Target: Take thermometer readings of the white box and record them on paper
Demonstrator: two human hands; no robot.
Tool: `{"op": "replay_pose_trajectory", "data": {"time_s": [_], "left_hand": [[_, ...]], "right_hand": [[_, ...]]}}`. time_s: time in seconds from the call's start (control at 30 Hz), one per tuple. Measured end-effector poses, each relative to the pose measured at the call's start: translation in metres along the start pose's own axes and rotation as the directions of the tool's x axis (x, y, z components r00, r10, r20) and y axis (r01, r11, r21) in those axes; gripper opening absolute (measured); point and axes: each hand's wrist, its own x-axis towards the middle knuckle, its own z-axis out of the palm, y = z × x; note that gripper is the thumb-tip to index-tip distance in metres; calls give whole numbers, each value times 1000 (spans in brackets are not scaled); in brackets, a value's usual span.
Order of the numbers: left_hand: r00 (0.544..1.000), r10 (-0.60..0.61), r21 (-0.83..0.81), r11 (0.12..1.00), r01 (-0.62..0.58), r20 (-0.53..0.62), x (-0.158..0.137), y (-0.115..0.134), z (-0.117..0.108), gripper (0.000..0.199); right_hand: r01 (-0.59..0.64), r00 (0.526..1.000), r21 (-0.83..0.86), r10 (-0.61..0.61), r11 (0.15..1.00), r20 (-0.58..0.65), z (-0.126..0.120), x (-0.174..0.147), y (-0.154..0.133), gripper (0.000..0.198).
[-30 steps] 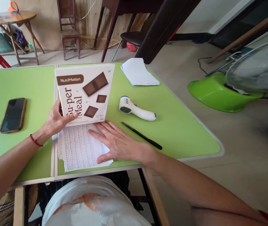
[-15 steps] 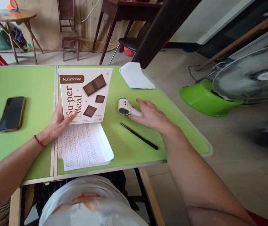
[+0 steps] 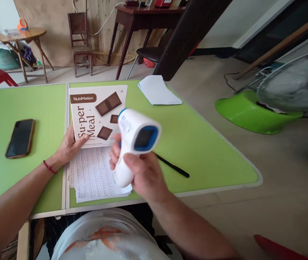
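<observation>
My left hand (image 3: 72,144) grips the lower left edge of a white box (image 3: 99,101) printed "NutriMotion Su-per Meal", thumb on its front face. The box is tilted up over handwritten sheets of paper (image 3: 91,177). My right hand (image 3: 143,169) is closed round the handle of a white infrared thermometer (image 3: 128,137) with a blue-rimmed dark screen turned toward me. The thermometer is raised above the table, in front of the box's lower right corner, covering part of it. Behind my right hand lies a black pen (image 3: 174,167), its left end hidden.
On the green table (image 3: 205,151), a phone (image 3: 20,138) lies at the left and blank paper (image 3: 159,90) at the far edge. A dark slanted post (image 3: 191,36) stands behind. To the right are a fan (image 3: 297,79) and a green plastic stool (image 3: 256,112).
My right hand has picked the thermometer up from the table and brought it left and nearer to me, with the screen facing me. My left hand still holds the box.
</observation>
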Motion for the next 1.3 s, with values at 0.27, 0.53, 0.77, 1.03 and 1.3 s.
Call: {"op": "replay_pose_trajectory", "data": {"time_s": [0.27,0.53,0.77,1.03,1.3], "left_hand": [[1000,10,-33,999,-10,14,-2,-4,2,33],[1000,15,-49,999,-14,23,-1,-5,2,34],[999,-6,-88,996,9,31,-1,-3,2,34],[999,23,-63,998,-21,35,-1,-3,2,34],[998,56,-60,997,-54,34,0,-2,1,32]], "right_hand": [[-268,960,16,269,963,-76,5,-10,55,26],[-288,947,27,288,957,-144,10,-4,49,27],[-288,945,15,287,957,-158,9,-3,54,28],[-275,949,-16,269,961,-167,11,-4,54,27],[-293,946,-15,288,956,-150,11,-4,54,29]]}}
